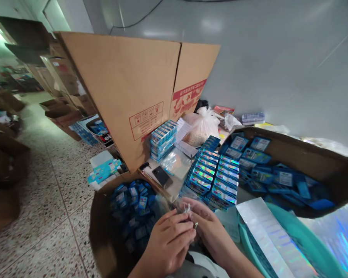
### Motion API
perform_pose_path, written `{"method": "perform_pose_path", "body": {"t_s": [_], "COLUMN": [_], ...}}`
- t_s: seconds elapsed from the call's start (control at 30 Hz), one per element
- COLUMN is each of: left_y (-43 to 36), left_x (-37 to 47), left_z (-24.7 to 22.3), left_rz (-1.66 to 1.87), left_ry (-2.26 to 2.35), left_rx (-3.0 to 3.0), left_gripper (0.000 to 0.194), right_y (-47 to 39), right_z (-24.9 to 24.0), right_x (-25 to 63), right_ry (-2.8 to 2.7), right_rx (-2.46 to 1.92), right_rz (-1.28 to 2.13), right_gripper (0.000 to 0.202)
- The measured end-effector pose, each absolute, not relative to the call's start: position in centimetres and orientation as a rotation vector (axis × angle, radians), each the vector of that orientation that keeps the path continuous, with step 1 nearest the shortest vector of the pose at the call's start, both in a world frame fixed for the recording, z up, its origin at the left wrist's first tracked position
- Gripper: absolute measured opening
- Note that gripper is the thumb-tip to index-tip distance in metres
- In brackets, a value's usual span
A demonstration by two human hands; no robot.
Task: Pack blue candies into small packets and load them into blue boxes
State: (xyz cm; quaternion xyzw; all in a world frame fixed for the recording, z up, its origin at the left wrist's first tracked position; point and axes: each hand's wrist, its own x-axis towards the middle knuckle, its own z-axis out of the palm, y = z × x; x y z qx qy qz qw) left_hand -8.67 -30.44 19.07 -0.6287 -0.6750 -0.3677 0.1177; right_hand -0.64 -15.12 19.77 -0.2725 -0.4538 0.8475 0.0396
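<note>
My left hand point(171, 239) and my right hand point(210, 227) meet at the bottom centre, fingers closed on a crinkled clear plastic bag point(188, 208). Small whitish bits show between the fingertips; I cannot make out what they are. Just beyond the hands, small blue boxes with shiny edges point(213, 175) stand in rows on the table. To the left of my left hand a deep cardboard carton point(100, 231) holds many small blue packs point(135, 199). Flat clear plastic bags point(175, 164) lie behind the hands, beside a dark phone point(161, 176).
At the right are another carton point(333, 170) of blue boxes and a turquoise basin point(300, 227) with silvery sheets point(263, 231) across it. A tall cardboard flap point(121, 77) rises behind, near wrapped blue boxes point(163, 139) and a tied white bag point(201, 125).
</note>
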Motion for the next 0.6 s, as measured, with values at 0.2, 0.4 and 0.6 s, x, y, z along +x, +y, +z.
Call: {"method": "perform_pose_path", "body": {"t_s": [0.2,0.4,0.6], "left_y": [-27.1,-26.0,-26.6], "left_x": [-8.6,-8.4,-7.6], "left_z": [19.6,18.9,18.6], "left_rz": [-1.146,-1.147,-1.070], "left_ry": [-1.944,-1.852,-1.833], "left_rx": [-1.913,-1.864,-1.878], "left_gripper": [0.036,0.032,0.032], "right_y": [-12.3,-11.1,-10.7], "right_z": [19.8,18.5,19.1], "right_x": [-1.5,-2.4,-4.1], "right_ry": [-1.256,-1.732,-1.766], "right_rx": [-0.706,-0.328,-0.250], "right_rz": [2.809,2.713,2.596], "right_gripper": [0.043,0.054,0.056]}}
